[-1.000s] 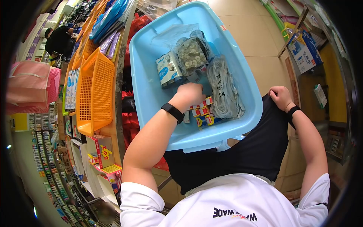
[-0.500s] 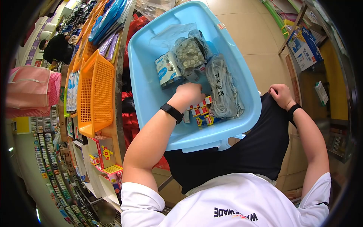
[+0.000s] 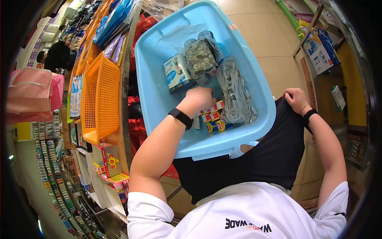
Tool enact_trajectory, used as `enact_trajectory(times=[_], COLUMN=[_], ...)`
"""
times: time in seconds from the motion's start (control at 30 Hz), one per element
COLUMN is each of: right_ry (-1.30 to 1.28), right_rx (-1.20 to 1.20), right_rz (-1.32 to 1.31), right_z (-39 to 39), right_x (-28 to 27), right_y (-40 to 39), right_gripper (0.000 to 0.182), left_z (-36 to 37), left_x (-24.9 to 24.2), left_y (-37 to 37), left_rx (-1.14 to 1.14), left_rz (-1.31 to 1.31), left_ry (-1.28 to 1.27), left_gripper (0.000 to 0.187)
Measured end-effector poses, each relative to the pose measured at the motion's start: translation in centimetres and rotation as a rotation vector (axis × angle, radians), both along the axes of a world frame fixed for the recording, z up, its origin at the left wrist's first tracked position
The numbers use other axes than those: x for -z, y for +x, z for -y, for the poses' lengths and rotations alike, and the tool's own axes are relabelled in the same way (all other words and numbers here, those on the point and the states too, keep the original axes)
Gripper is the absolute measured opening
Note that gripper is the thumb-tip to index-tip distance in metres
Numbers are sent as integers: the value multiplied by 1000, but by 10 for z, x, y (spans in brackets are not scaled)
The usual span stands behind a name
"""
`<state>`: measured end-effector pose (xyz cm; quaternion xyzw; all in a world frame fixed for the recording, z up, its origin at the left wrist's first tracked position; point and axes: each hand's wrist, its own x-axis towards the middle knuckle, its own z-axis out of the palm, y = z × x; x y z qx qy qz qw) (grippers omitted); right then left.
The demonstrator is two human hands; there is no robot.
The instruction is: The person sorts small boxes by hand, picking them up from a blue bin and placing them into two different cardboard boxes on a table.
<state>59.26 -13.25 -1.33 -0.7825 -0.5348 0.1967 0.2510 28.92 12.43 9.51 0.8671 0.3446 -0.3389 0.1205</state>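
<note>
Inside a light blue plastic tub, my left hand reaches down with curled fingers, their tips hidden below the knuckles. Right by it lie several small red, white and yellow boxes. Beyond the hand sits a white-and-blue printed packet, beside a clear bag of round pale pieces. A bagged coil of clear tubing with black lettering lies to the hand's right. At the knee, my right hand has its fingers bent around the cloth of my black trousers.
An orange basket stands on the shelf edge at left, above a red box marked 502. A person in black is far off at upper left. Shelving with a blue-and-white box lines the right side.
Both hands and the tub hold almost the same place. The distant person at upper left has shifted slightly.
</note>
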Motion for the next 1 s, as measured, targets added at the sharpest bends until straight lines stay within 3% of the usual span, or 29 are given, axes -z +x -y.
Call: enact_trajectory(times=[0.37,0.53,0.6,0.67,0.8,0.83,0.97,1.0], right_ry=[-2,-3,7,3,116,101,83,112], right_rx=[49,40,32,16,-14,-11,32,38], right_rz=[61,144,172,181,218,210,160,162], right_z=[-1,-4,-4,-3,2,4,11,13], right_x=[2,6,10,12,13,14,17,24], right_y=[-1,-5,-3,-5,-6,-6,-9,-6], right_gripper=[22,22,22,22,23,23,24,23], left_z=[3,-3,-10,-9,-8,13,28,41], left_x=[-27,-74,-99,-141,-197,-230,-269,-276], left_y=[6,0,-13,-31,-109,-129,-265,-292], left_rx=[-74,-107,-86,-240,-457,-524,-619,-736], left_rz=[108,186,328,428,708,742,978,1120], left_ry=[42,89,94,-55,-165,-108,41,121], left_gripper=[47,47,40,40,35,33,32,30])
